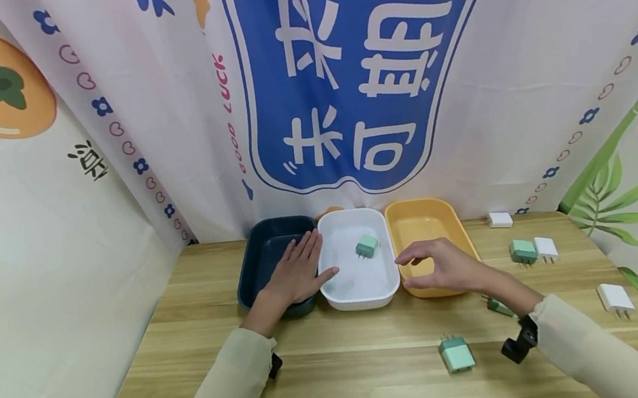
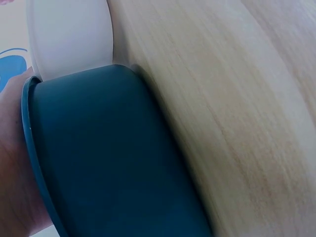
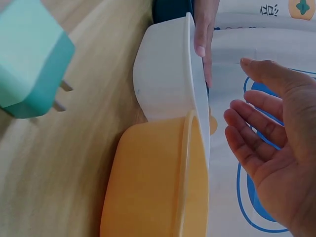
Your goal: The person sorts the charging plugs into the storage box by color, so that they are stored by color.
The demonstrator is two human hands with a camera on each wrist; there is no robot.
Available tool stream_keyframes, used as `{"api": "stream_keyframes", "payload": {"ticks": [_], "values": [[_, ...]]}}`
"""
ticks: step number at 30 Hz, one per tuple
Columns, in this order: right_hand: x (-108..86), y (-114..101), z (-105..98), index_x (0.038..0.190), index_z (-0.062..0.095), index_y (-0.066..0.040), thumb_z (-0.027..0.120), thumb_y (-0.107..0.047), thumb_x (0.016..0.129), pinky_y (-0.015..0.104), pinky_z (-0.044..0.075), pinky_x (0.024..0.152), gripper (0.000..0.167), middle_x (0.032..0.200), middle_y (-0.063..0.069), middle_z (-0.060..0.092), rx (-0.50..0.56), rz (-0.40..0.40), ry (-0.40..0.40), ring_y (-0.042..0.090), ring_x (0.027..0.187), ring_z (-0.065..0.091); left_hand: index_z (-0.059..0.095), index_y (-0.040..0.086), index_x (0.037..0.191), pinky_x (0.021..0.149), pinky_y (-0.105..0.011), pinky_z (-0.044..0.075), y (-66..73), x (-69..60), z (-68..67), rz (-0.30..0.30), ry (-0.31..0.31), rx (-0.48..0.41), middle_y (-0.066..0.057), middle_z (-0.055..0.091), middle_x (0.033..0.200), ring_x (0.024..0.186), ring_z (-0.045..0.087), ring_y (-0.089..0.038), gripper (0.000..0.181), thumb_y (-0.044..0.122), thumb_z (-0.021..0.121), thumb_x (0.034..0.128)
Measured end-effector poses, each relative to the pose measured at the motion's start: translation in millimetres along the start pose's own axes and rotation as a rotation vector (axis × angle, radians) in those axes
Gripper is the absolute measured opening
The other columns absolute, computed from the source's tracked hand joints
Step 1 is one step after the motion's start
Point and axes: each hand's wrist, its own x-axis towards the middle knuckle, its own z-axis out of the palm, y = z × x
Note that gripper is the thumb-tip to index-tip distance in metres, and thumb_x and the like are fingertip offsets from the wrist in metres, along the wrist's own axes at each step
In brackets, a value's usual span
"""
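My left hand lies across the dark blue tray, its fingers straight and reaching to the rim of the white tray. One green plug adapter lies inside the white tray. Over the yellow tray hovers my right hand, fingers loosely bent, thumb apart, nothing between them. The right wrist view shows that hand above the yellow rim with its palm bare. In the left wrist view the dark blue tray hides most of the left hand.
On the wooden table, a green adapter lies in front, and another lies partly behind the right forearm. Farther right are a green adapter and white ones. A printed curtain hangs behind the trays.
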Motion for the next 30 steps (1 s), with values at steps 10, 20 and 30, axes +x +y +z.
{"api": "stream_keyframes", "payload": {"ticks": [10,20,30], "values": [[-25.9,-3.1,1.0,0.118,0.078,-0.011,0.09,-0.017,0.086,0.041,0.063,0.089,0.035,0.116,0.007,0.079,0.035,-0.078,-0.051,0.023,0.104,0.075,0.001,0.008,0.17,0.133,-0.05,0.003,-2.4,0.2,2.2,0.012,-0.007,-0.028,-0.008,-0.003,0.178,0.165,-0.001,-0.026,0.097,0.072,0.034,0.106],[-49.8,-1.2,4.6,0.12,0.078,-0.017,0.09,-0.021,0.087,0.035,0.063,0.089,0.036,0.117,-0.004,0.077,0.068,-0.132,-0.12,0.019,0.105,0.074,0.003,0.007,0.17,0.133,-0.05,0.004,0.6,-1.7,-1.4,0.01,0.0,-0.023,-0.009,0.0,0.179,0.165,0.001,-0.026,0.095,0.069,0.037,0.1069],[-70.1,-0.3,11.1,0.119,0.078,-0.015,0.091,-0.022,0.086,0.036,0.063,0.083,0.036,0.115,0.003,0.078,0.099,-0.117,-0.191,0.014,0.101,0.073,0.004,0.006,0.17,0.133,-0.05,0.005,0.5,-2.1,-0.2,0.006,0.009,-0.025,-0.01,0.001,0.179,0.165,0.002,-0.027,0.096,0.069,0.037,0.1068]]}}
